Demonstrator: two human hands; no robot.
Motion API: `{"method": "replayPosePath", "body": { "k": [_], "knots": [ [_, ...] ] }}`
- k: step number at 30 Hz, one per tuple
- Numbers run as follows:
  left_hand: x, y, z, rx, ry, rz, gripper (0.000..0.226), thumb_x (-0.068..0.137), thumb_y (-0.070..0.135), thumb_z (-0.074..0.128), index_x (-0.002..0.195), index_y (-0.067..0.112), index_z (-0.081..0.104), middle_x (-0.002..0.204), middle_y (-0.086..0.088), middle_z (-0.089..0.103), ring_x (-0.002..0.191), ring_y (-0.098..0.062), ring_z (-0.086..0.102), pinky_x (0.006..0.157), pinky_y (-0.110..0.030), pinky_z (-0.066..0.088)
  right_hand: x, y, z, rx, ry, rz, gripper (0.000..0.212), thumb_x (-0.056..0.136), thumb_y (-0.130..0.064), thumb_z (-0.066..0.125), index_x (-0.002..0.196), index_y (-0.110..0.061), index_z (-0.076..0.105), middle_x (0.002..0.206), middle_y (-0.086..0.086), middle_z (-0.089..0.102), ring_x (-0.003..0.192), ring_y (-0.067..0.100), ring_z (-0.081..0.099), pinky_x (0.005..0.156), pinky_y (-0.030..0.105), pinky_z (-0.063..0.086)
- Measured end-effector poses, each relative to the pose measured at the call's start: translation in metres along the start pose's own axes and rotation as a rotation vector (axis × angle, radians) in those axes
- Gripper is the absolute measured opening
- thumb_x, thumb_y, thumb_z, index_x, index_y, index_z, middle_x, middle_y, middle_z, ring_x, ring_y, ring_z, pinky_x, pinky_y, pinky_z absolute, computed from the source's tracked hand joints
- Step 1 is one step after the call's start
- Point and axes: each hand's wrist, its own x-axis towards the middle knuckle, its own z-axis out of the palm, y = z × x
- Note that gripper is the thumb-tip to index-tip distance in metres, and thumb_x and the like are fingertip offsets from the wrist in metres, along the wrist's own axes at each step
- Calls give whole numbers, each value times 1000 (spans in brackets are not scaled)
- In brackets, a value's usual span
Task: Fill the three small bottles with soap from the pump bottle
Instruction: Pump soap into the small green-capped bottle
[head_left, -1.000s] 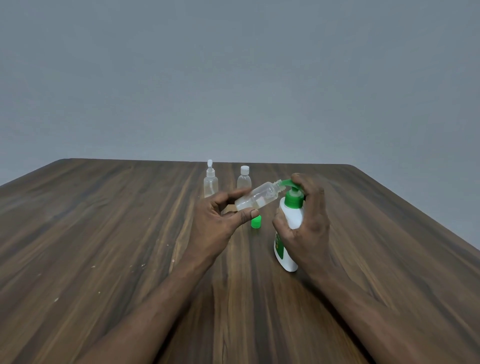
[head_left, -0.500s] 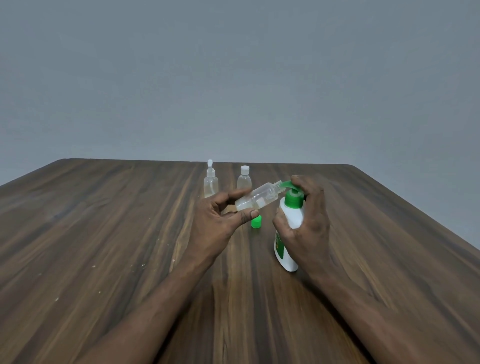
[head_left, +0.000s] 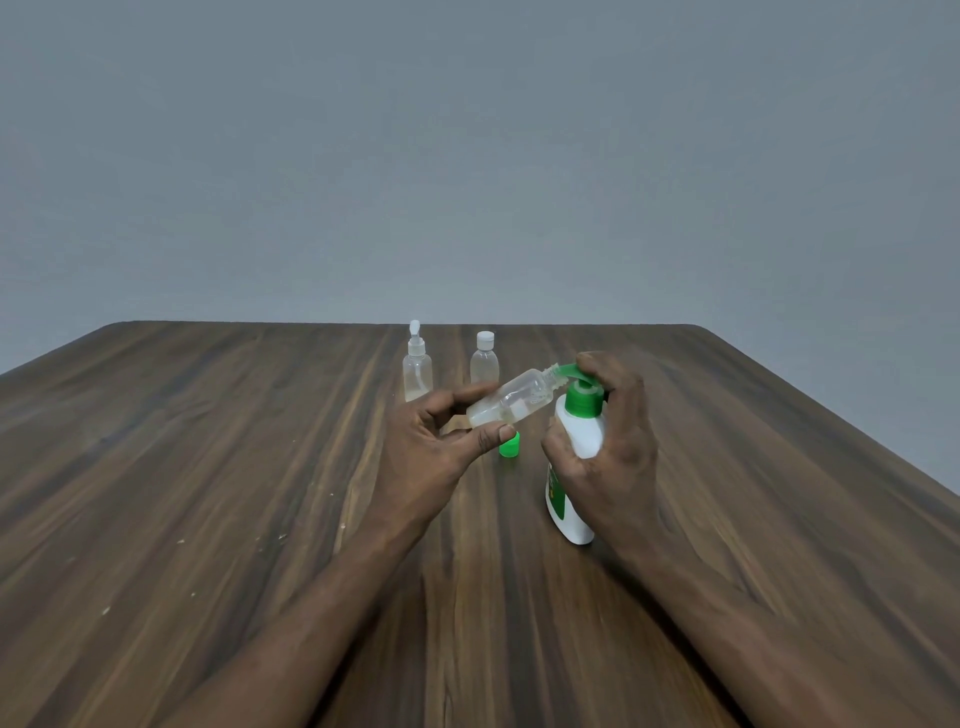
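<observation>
Head view, looking fwd and down: a person's left hand (head_left: 431, 447) pinches a small clear plastic bottle (head_left: 511, 402) between thumb and fingertips, w/ the bottle tilted so its open threaded neck points up and right, touching the green spout of a pump bottle (head_left: 574, 467). Some clear liquid lies in the low end of the small bottle; how much, cannot tell. The right hand (head_left: 605, 447) is wrapped around the pump bottle's white, smooth, rounded body, thumb on the near side, index finger curled over the green pump head. The pump bottle stands upright on the bench (head_left: 208, 493), a green label patch showing on its left face. A small green cap (head_left: 509, 446) sits on the bench just beside the left thumb tip, between the two hands. Farther back, two more small clear bottles stand upright side by side: a spray-top bottle (head_left: 417, 364) on the left w/ a white nozzle, and a bottle w/ white screw cap (head_left: 484, 358) on the right, both rounded at the shoulder. Dark wood-grain bench top, matte, w/ long streaks running away from the camera, rounded far corners and a few pale specks at left. Plain grey wall (head_left: 467, 156) behind.
</observation>
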Motion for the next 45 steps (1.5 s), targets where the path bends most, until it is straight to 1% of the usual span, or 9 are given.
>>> {"method": "replayPosePath", "body": {
  "k": [5, 11, 17, 21, 26, 30, 35, 40, 45],
  "knots": [
    [2, 0, 0, -10, 3, -6, 41, 71, 5, 85, 108, 17, 74, 101, 9, 78, 100, -8, 73, 77, -17, 56, 1, -1, -1, -11, -14, -4, 68, 73, 5, 75, 133, -10, 47, 130, -2, 50, 121, 1, 48, 101, 16, 37],
    [2, 0, 0, -18, -3, -17, 42, 71, 3, 85, 110, 12, 74, 102, 6, 78, 99, -8, 73, 78, -17, 57, 1, 1, -1, -13, -13, -16, 67, 71, 5, 73, 131, -11, 48, 128, -5, 49, 120, -4, 46, 101, 15, 36],
    [0, -1, 0, -36, -10, -19, 43, 66, 18, 84, 108, 17, 74, 103, 9, 78, 103, -9, 72, 81, -19, 57, 0, 0, 1, -5, 3, 10, 66, 72, 6, 74, 130, -14, 48, 126, -6, 50, 116, -4, 49, 98, 13, 37],
    [1, 1, 0, -32, -12, -15, 43, 66, 19, 84, 108, 20, 74, 103, 12, 78, 103, -8, 72, 87, -25, 58, 0, -1, 0, -25, 3, -2, 67, 73, 7, 75, 133, -6, 48, 130, -1, 50, 121, -1, 47, 101, 15, 37],
    [1, 2, -2, -25, -3, -19, 44, 67, 19, 84, 110, 17, 74, 105, 8, 78, 104, -11, 72, 89, -32, 59, 1, 0, -1, -24, -6, -23, 67, 72, 8, 74, 132, -9, 48, 127, 0, 50, 119, -1, 47, 99, 14, 36],
    [1, 2, -3, -28, 0, -14, 44, 67, 18, 84, 110, 16, 74, 104, 9, 78, 102, -10, 73, 85, -26, 59, 0, 1, 0, -15, 5, -13, 67, 71, 7, 73, 129, -12, 47, 125, -1, 51, 115, -4, 47, 98, 12, 36],
    [1, 2, -4, -17, 10, -8, 43, 67, 17, 85, 109, 16, 75, 104, 5, 78, 101, -13, 73, 82, -25, 59, -1, 1, 0, -19, 0, -16, 70, 70, 10, 75, 132, -11, 48, 128, -3, 48, 120, -4, 44, 101, 13, 35],
    [1, 2, -5, -12, 11, -9, 43, 67, 19, 85, 109, 18, 75, 105, 5, 78, 101, -14, 73, 85, -33, 61, 0, 0, -1, -27, -12, -12, 70, 73, 7, 74, 134, -10, 47, 131, -1, 48, 122, -1, 45, 102, 14, 34],
    [0, 3, -4, -7, 10, -8, 42, 69, 14, 86, 109, 16, 75, 104, 5, 78, 101, -13, 73, 83, -29, 61, 0, 1, 0, -22, -4, -19, 68, 71, 7, 73, 131, -13, 47, 127, -4, 49, 117, -2, 47, 99, 14, 36]
  ]
}}
